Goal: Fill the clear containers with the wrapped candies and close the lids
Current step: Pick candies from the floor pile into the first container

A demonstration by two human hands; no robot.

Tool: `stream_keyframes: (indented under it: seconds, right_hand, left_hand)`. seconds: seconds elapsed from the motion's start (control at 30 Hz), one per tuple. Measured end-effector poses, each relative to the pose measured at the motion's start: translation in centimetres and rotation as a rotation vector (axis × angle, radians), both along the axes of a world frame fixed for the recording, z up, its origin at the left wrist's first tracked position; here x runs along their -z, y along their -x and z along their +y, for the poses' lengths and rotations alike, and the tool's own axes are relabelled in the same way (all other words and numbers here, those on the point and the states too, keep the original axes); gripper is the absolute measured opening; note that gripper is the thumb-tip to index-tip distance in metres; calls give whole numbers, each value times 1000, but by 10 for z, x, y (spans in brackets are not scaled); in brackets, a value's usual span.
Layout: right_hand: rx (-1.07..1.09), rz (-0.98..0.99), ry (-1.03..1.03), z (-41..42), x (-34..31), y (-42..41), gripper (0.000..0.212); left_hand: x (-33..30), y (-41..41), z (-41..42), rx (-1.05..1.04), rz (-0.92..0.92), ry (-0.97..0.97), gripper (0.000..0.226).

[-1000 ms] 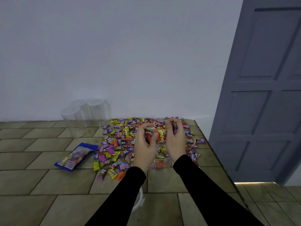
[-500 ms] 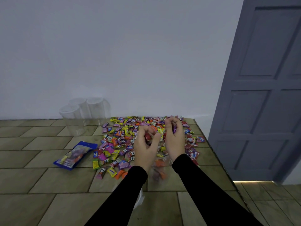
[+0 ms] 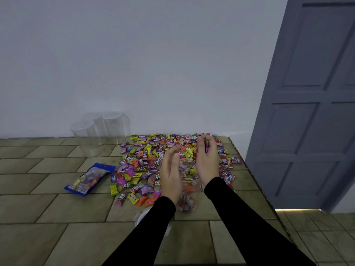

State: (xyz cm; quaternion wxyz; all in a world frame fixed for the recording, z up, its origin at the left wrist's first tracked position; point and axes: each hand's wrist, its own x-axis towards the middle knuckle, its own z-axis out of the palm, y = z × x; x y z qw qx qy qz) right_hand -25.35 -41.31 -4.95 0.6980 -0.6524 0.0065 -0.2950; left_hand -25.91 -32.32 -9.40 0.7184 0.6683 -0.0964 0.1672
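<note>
A wide pile of wrapped candies (image 3: 146, 160) in many colours covers the tiled counter. A clear container (image 3: 187, 196), partly filled with candies, stands between my wrists. My left hand (image 3: 171, 175) hovers over its left rim with fingers spread and blurred, holding nothing I can make out. My right hand (image 3: 207, 160) is above its right rim, fingers curled around a few candies, one purple and one red. A clear lid (image 3: 142, 215) lies partly hidden under my left sleeve.
Three empty clear containers (image 3: 99, 129) stand at the back left by the white wall. A blue candy bag (image 3: 90, 178) lies left of the pile. The counter's right edge (image 3: 249, 173) drops off beside a grey door (image 3: 307, 112).
My left hand has opened from a pinch and moved slightly toward me over the container. My right hand stays curled on candies, barely moved.
</note>
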Motion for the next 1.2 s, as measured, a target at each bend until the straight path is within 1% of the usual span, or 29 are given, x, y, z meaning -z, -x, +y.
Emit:
stream_keyframes:
  seconds: [0.07, 0.1, 0.17, 0.2, 0.3, 0.37, 0.47, 0.53, 0.6, 0.7, 0.8, 0.93, 1.0, 1.07, 1.2]
  right_hand:
    - [-10, 13, 16, 0, 0, 0, 14]
    - [-14, 16, 18, 0, 1, 1, 14]
    - [-20, 35, 27, 1, 3, 0, 13]
    - [-25, 49, 34, 1, 3, 0, 13]
    - [-43, 63, 42, 3, 3, 1, 17]
    - [-66, 64, 6, 2, 1, 2, 20]
    - [-126, 81, -49, 3, 0, 4, 25]
    - [-102, 99, -6, 2, 3, 2, 29]
    - [-77, 96, 42, 3, 3, 3, 27]
    - [-96, 68, 72, 1, 3, 4, 29]
    - [-144, 40, 94, 1, 1, 8, 31]
    - [-194, 20, 142, 1, 1, 10, 43]
    - [-194, 27, 180, 1, 3, 8, 46]
    - [-193, 42, 189, 2, 2, 7, 44]
    - [-271, 92, 72, 3, -2, 9, 30]
  left_hand:
    - [5, -5, 2, 102, 204, 88, 54]
    - [7, -7, 2, 144, 271, 161, 61]
    - [5, -9, 0, 144, 334, 278, 68]
    - [4, -10, 0, 134, 342, 301, 70]
    - [11, -12, -2, 91, 325, 282, 78]
    - [13, -13, -2, 83, 329, 278, 77]
    - [10, -14, -3, 79, 355, 333, 73]
    - [10, -15, -4, 74, 363, 349, 70]
    - [11, -16, -4, 69, 361, 367, 71]
    - [12, -16, -3, 75, 353, 357, 78]
    - [15, -18, -3, 67, 340, 364, 74]
    - [15, -19, -3, 77, 321, 359, 73]
    - [16, -19, -3, 74, 314, 365, 75]
    - [16, -19, -2, 72, 313, 363, 78]
    - [13, -19, -2, 72, 322, 362, 76]
